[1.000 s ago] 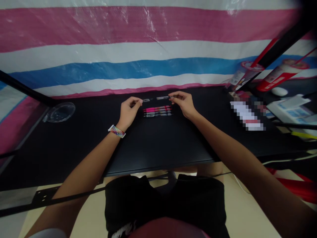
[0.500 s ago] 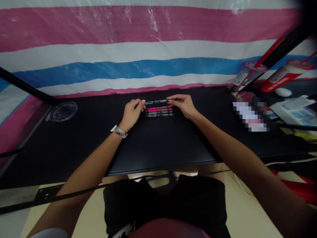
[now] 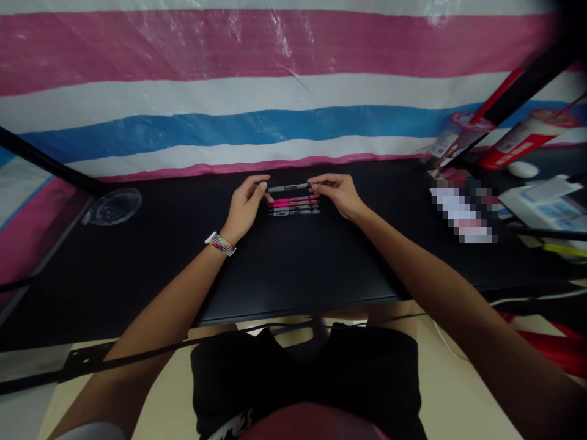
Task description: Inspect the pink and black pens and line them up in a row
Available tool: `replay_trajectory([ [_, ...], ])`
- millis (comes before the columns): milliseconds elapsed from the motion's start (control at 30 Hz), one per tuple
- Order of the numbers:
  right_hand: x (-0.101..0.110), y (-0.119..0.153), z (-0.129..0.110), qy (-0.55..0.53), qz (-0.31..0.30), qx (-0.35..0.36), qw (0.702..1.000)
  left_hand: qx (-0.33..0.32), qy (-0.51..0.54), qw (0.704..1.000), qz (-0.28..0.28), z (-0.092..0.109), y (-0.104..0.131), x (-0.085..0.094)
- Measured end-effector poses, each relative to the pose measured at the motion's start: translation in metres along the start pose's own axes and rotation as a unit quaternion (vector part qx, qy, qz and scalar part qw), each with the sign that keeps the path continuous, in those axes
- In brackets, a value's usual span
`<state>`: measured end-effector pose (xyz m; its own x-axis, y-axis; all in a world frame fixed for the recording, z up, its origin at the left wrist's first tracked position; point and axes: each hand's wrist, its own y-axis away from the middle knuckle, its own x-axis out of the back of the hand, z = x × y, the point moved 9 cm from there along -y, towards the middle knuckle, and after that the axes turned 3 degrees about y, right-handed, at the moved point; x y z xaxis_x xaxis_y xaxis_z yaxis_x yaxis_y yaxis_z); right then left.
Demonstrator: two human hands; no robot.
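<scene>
A black-and-clear pen (image 3: 288, 187) lies crosswise between my hands, its clip end to the left. My left hand (image 3: 246, 201) pinches that left end between thumb and fingers. At the opposite tip, the thumb and fingers of my right hand (image 3: 338, 192) close on the pen. Just nearer to me, pink pens (image 3: 293, 201) and grey-black pens (image 3: 294, 211) lie side by side in a tight row on the black desk (image 3: 293, 263). A patterned woven band (image 3: 221, 242) circles my left wrist.
A clear plastic lid (image 3: 114, 206) lies at the desk's left. Toward the right stand a cup with a red straw (image 3: 458, 137) and a red-and-white cup (image 3: 523, 140), near a white mouse (image 3: 524, 170) and papers (image 3: 545, 201). Striped sheeting (image 3: 257, 128) hangs behind.
The pen between my hands has rolled a little, so its clip no longer faces up. My left fingers have shifted slightly; the row of pens stays put.
</scene>
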<state>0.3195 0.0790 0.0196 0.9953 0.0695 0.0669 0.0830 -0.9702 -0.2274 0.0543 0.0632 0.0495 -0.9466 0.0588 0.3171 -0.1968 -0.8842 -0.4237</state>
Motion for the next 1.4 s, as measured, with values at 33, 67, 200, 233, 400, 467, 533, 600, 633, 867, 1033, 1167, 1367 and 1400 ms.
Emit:
replay_trajectory([
  [33,0.0,0.0,0.0,0.001,-0.001,0.0,1.0,-0.007,-0.003,1.0,0.001,0.002,0.0,0.0],
  [67,0.0,0.0,0.0,0.0,-0.002,0.001,1.0,-0.022,-0.01,1.0,0.004,0.005,0.0,0.001],
  [200,0.0,0.001,0.0,0.0,0.001,0.003,1.0,-0.036,-0.033,0.999,0.011,0.007,0.001,0.002],
  [233,0.0,0.001,0.0,0.0,0.0,0.004,1.0,-0.019,-0.035,0.999,0.007,0.003,0.0,0.001],
  [400,-0.001,0.002,-0.003,-0.008,-0.001,0.009,1.0,0.006,-0.081,0.997,0.002,-0.007,-0.001,0.001],
  [467,-0.001,0.003,-0.005,-0.005,-0.002,0.006,1.0,-0.006,-0.08,0.997,0.013,-0.005,-0.001,0.004],
  [533,-0.001,0.003,-0.005,0.0,0.0,0.0,1.0,-0.016,-0.074,0.997,0.022,-0.003,0.0,0.005],
  [600,-0.001,0.004,-0.005,0.002,0.002,-0.004,1.0,-0.023,-0.071,0.997,0.026,0.0,0.001,0.006],
  [633,-0.001,0.004,-0.005,0.001,0.004,-0.006,1.0,-0.026,-0.071,0.997,0.029,0.002,0.001,0.007],
  [867,-0.005,0.005,-0.006,-0.09,-0.017,-0.035,0.995,-0.039,-0.046,0.997,0.045,0.01,0.003,0.006],
  [1033,-0.026,0.014,-0.008,-0.256,-0.086,-0.149,0.951,-0.034,-0.013,0.998,0.058,0.008,0.003,0.008],
  [1167,-0.035,0.02,-0.006,-0.292,-0.093,-0.194,0.932,-0.039,-0.005,0.997,0.062,0.008,0.003,0.009],
  [1367,-0.034,0.019,0.0,-0.338,-0.065,-0.193,0.919,-0.051,0.012,0.997,0.056,0.01,0.005,0.006],
  [1400,-0.034,0.019,0.0,-0.349,-0.068,-0.192,0.915,-0.051,0.01,0.997,0.056,0.01,0.005,0.005],
])
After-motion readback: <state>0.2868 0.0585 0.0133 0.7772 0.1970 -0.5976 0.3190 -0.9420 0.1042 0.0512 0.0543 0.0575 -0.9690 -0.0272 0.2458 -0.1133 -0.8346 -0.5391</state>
